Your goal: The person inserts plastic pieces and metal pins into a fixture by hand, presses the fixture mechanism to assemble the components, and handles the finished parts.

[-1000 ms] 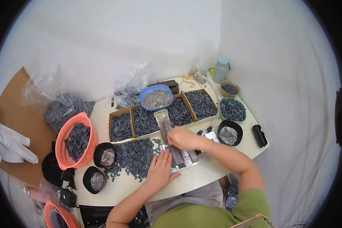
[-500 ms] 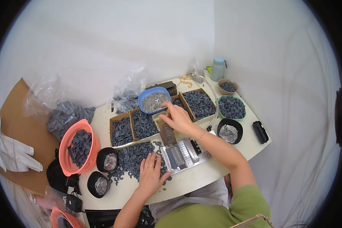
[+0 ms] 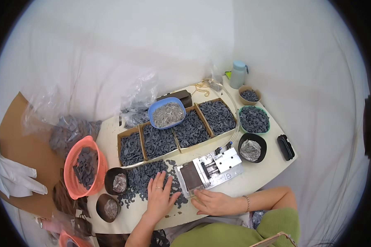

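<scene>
My left hand (image 3: 158, 199) lies palm down with its fingers spread, at the near side of a loose pile of small dark grey parts (image 3: 146, 175) on the table. A ring is on one finger. To its right stands a silver metal fixture (image 3: 227, 161) with black rods and tubes. In the fixture's left part a flat brown plate (image 3: 191, 176) with a clear near end lies level. My right hand (image 3: 216, 202) is at the fixture's near edge, its bent fingers closed on the plate's clear end; the thumb is partly hidden.
Behind stand cardboard boxes (image 3: 160, 155) of dark grey parts, with a blue tray (image 3: 174, 124) of metal pins resting on them. Black bowls (image 3: 264, 144), a green bowl (image 3: 269, 124) and a coral basket (image 3: 72, 185) stand around. A bottle (image 3: 238, 76) is far right.
My right hand has come from beside the blue tray to the fixture's near edge. The plate, raised and tilted before, now lies flat in the fixture. My left hand has shifted slightly nearer.
</scene>
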Demonstrator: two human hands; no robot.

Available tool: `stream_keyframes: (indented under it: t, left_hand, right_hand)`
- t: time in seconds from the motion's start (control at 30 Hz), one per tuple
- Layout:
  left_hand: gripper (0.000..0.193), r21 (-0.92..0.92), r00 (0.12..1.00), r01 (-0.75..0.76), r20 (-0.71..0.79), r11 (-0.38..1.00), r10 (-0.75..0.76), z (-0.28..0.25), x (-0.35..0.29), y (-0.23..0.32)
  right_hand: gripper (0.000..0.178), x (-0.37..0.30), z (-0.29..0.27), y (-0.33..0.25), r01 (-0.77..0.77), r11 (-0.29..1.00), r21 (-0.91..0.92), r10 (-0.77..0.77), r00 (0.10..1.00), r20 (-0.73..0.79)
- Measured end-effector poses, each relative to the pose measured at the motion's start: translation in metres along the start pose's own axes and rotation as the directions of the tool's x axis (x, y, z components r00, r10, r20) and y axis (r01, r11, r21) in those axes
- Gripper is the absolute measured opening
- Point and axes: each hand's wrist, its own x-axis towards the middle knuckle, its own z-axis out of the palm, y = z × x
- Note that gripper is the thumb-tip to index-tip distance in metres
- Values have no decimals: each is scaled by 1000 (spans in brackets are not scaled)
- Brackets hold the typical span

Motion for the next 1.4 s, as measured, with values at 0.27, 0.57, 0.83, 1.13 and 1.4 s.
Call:
stream_keyframes:
  t: [0.27,0.57,0.83,1.13,1.4]
  left_hand:
    - [49,-31,997,-72,22,997,72,8,-11,1]
    - [39,37,969,-247,3,968,247,26,-6,30]
    - [26,283,942,-265,-129,922,310,41,20,46]
    - [12,-243,987,-146,29,959,158,7,57,10]
    - [16,-976,945,185,145,114,-292,-7,56,-30]
  right_hand:
    - [31,0,6,19,53,994,-93,-63,991,-116]
    - [46,87,17,135,-364,726,584,594,760,-265]
    - [39,57,3,202,-522,684,510,628,777,-47]
    - [17,-4,-21,233,-762,644,62,756,647,98]
    - [57,64,-28,143,-279,602,748,322,942,92]
